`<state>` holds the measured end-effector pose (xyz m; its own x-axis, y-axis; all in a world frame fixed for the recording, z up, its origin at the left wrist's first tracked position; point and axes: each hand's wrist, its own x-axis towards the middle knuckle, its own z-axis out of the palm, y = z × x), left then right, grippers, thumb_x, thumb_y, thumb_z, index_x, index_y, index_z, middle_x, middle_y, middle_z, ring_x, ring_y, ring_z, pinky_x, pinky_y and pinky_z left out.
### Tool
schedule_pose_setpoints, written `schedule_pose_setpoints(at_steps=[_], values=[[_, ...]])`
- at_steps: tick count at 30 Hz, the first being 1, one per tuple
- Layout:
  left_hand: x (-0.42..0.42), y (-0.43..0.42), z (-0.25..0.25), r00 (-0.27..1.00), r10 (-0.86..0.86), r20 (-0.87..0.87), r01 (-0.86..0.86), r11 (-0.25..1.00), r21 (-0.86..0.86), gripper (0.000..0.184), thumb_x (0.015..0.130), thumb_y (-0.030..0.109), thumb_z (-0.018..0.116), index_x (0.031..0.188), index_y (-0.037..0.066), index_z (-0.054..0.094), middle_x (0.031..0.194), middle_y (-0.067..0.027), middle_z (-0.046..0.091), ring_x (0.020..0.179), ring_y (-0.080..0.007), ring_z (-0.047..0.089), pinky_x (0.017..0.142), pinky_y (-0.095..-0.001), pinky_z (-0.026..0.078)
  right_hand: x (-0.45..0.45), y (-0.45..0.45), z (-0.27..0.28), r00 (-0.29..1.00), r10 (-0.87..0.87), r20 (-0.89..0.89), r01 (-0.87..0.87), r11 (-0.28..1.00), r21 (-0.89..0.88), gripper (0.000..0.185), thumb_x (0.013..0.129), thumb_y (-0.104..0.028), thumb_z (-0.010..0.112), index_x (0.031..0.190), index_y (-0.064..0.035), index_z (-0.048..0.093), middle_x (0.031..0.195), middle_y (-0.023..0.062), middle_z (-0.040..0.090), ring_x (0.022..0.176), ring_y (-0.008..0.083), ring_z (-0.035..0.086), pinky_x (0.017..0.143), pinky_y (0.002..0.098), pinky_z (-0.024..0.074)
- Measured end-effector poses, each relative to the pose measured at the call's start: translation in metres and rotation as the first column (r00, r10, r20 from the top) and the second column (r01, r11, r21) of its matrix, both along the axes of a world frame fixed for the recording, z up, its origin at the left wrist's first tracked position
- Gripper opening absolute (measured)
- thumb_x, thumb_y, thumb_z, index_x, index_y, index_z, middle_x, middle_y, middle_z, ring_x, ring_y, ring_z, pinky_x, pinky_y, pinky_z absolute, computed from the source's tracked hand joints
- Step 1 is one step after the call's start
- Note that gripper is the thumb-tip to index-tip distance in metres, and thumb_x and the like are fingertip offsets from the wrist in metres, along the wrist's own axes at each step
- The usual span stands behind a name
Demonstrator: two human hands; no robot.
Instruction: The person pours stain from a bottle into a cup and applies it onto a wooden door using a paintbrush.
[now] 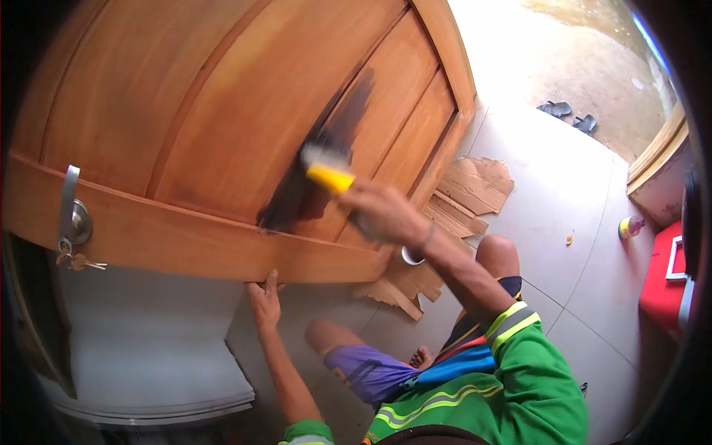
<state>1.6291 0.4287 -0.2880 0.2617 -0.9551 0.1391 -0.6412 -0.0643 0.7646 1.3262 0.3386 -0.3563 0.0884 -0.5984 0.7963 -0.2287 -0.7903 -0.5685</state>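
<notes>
Green cloth of my shirt point(460, 408), crossed by pale reflective bands, lay nearest. Ahead of it, my right hand point(382, 211) was closed around the yellow handle of a brush point(331, 178). Its bristles were blurred in front of a dark patch point(319, 156) on the wooden door point(252, 111), and I could not tell whether they touched the wood. That door filled the far left of the scene, reddish brown around the streaky patch. At its near edge I had my left hand point(265, 300), thumb against the wood; how firmly its fingers were closed I could not tell. Farther left, a metal lever handle point(69, 200) stood on the door's near rail, with keys point(78, 259) hanging just beside it. Torn cardboard point(478, 182) lay on the tiled floor point(552, 222) right of the door, partly hidden by my right arm. Well to the right, a small bottle point(631, 226) stood near a red box point(660, 278). At the far right lay two dark sandals point(584, 123).
</notes>
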Motion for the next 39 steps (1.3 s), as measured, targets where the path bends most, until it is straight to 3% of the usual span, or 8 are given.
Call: schedule_pose_setpoints(at_steps=[5,9,17,19,21,25,28,39], values=[[0.022,-0.003,-0.009,0.999,0.012,0.036,-0.014,0.999,0.047,0.052,0.096,0.026,0.060,0.129,-0.007,0.036,0.115,-0.0179,0.049,0.100,-0.0221,0.057,0.077,-0.0328,0.061,-0.050,0.029,0.054,0.931,0.361,0.056,-0.362,0.890,0.276,0.029,0.086,0.001,0.059,0.112,-0.0097,0.062,0.090,0.0141,0.066,0.077,0.0277,0.064,0.071,0.0344,0.0528],[0.010,0.000,-0.004,1.000,-0.007,0.015,0.007,1.000,0.027,0.052,0.095,0.026,0.061,0.128,-0.006,0.036,0.119,-0.0200,0.047,0.101,-0.0245,0.058,0.077,-0.0339,0.061,-0.119,-0.076,0.037,0.932,0.022,0.363,-0.140,0.943,0.302,0.028,0.089,-0.007,0.062,0.116,-0.0066,0.062,0.089,0.0055,0.068,0.073,0.0100,0.061,0.065,0.0251,0.0512],[0.013,-0.001,-0.010,0.999,-0.013,0.038,0.015,0.999,-0.048,0.056,0.096,0.031,0.060,0.130,-0.007,0.037,0.117,-0.0182,0.053,0.095,-0.0243,0.062,0.073,-0.0341,0.062,-0.056,-0.033,0.016,0.911,-0.357,0.205,0.351,0.934,0.066,0.023,0.083,-0.004,0.062,0.107,-0.0054,0.062,0.093,0.0151,0.067,0.085,0.0299,0.066,0.075,0.0362,0.0527],[0.018,-0.001,-0.011,0.999,-0.023,0.029,0.023,1.000,-0.019,0.056,0.096,0.032,0.061,0.130,-0.007,0.037,0.117,-0.0179,0.053,0.095,-0.0242,0.062,0.073,-0.0344,0.061,0.017,0.012,-0.005,0.973,-0.177,-0.147,0.182,0.983,0.023,0.032,0.080,-0.004,0.062,0.112,-0.0073,0.062,0.102,0.0159,0.063,0.092,0.0343,0.063,0.080,0.0410,0.0511],[0.023,-0.005,-0.012,0.999,-0.051,0.013,0.051,0.998,-0.024,0.058,0.095,0.032,0.061,0.130,-0.007,0.036,0.117,-0.0177,0.052,0.096,-0.0246,0.062,0.073,-0.0345,0.061,0.033,0.055,0.001,0.987,0.134,0.092,-0.149,0.970,0.194,0.032,0.081,-0.007,0.063,0.113,-0.0081,0.062,0.097,0.0143,0.060,0.088,0.0305,0.062,0.077,0.0354,0.0517],[0.013,-0.001,-0.008,1.000,-0.006,0.012,0.006,0.998,-0.069,0.062,0.094,0.033,0.063,0.132,-0.007,0.035,0.118,-0.0180,0.052,0.098,-0.0251,0.062,0.075,-0.0348,0.061,-0.010,0.093,-0.014,0.764,-0.049,0.644,-0.288,0.866,0.408,0.021,0.096,-0.015,0.051,0.113,-0.0065,0.060,0.087,0.0094,0.061,0.075,0.0220,0.060,0.070,0.0337,0.0494],[0.013,-0.001,-0.009,1.000,-0.009,0.003,0.009,0.997,-0.080,0.063,0.094,0.033,0.063,0.134,-0.006,0.034,0.119,-0.0190,0.051,0.100,-0.0262,0.062,0.077,-0.0354,0.061,-0.039,0.094,-0.031,0.012,0.076,0.997,-0.651,0.758,-0.050,0.035,0.102,-0.031,0.045,0.123,-0.0063,0.056,0.078,0.0073,0.059,0.069,0.0174,0.053,0.065,0.0317,0.0431],[0.010,0.000,-0.004,0.999,0.015,-0.031,-0.016,0.999,-0.042,0.061,0.093,0.027,0.065,0.134,-0.005,0.033,0.118,-0.0188,0.052,0.099,-0.0256,0.061,0.080,-0.0350,0.060,-0.031,0.092,-0.049,-0.029,0.189,0.982,-0.644,0.747,-0.163,0.038,0.104,-0.035,0.040,0.127,-0.0092,0.055,0.076,0.0043,0.057,0.068,0.0157,0.048,0.067,0.0302,0.0409]])
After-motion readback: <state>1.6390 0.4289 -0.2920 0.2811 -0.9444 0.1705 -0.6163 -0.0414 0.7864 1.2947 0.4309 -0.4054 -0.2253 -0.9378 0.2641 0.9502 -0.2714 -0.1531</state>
